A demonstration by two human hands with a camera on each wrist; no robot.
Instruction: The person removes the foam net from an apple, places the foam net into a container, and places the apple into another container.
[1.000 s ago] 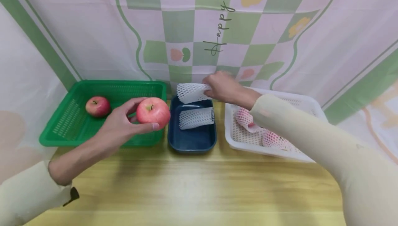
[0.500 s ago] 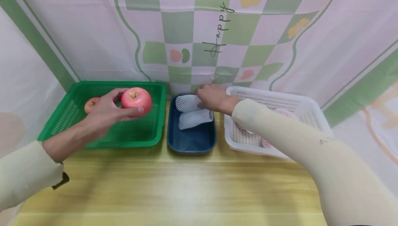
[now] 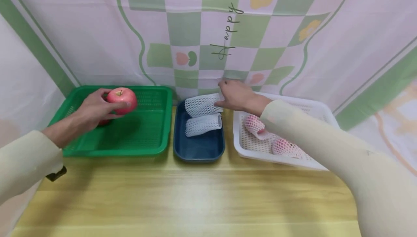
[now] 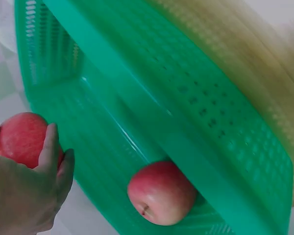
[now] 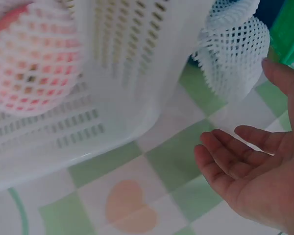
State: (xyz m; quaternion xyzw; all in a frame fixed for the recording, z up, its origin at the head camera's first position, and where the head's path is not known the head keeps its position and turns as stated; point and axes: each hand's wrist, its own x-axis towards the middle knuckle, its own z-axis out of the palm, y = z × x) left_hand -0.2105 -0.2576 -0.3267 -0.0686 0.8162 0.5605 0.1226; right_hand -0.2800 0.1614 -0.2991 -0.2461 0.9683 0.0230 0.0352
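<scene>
My left hand (image 3: 92, 108) grips a red apple (image 3: 123, 101) between thumb and fingers, held over the green plastic basket (image 3: 130, 152). Below it in that basket lies a second apple (image 4: 161, 193), mostly hidden by the hand in the head view. Two white foam fruit nets (image 3: 202, 105) (image 3: 203, 125) lie side by side in the dark blue tray (image 3: 199, 152). At the right end of the far net, my right hand (image 3: 237, 95) has its fingers spread and relaxed. The right wrist view shows its palm holding nothing, the thumb beside the foam net (image 5: 235, 58).
To the right stands a white plastic basket (image 3: 239, 146) with apples in pink-looking foam nets (image 3: 255, 124); my right sleeve covers part of it. The wooden table (image 3: 195, 197) extends in front of the containers, and a checked cloth (image 3: 215, 30) hangs close behind them.
My left hand has carried the apple leftward, over the green basket. The right hand has lowered the far foam net into the blue tray, let go of it and drawn slightly right.
</scene>
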